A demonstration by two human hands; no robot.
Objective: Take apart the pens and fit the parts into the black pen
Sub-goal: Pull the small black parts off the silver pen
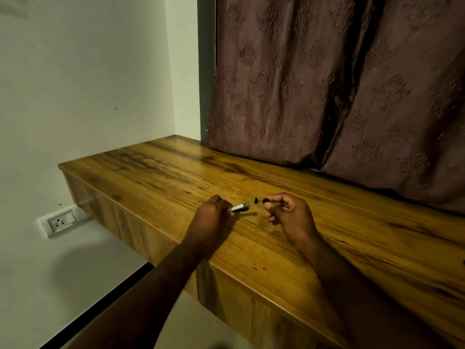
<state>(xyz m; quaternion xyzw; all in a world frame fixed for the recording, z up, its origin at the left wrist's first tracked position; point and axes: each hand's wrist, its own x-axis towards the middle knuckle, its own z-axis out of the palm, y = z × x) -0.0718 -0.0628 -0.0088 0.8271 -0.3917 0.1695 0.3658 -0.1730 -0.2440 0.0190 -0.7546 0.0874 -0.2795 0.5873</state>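
My left hand [214,214] is closed around a short pale, silvery pen barrel [239,207] that sticks out to the right, just above the wooden desk top [176,172]. My right hand [289,212] pinches a small black pen part [265,201] between thumb and forefinger. Another small black piece [256,200] shows in the gap between the barrel's end and the pinched part; whether it lies on the desk or hangs in the air I cannot tell. Both hands are a short gap apart, facing each other.
A brown patterned curtain [327,84] hangs down onto the back of the desk. Two tiny dark specks [259,269] lie near the desk's front edge. A wall socket [59,222] sits low on the white wall at left, below the desk's left end.
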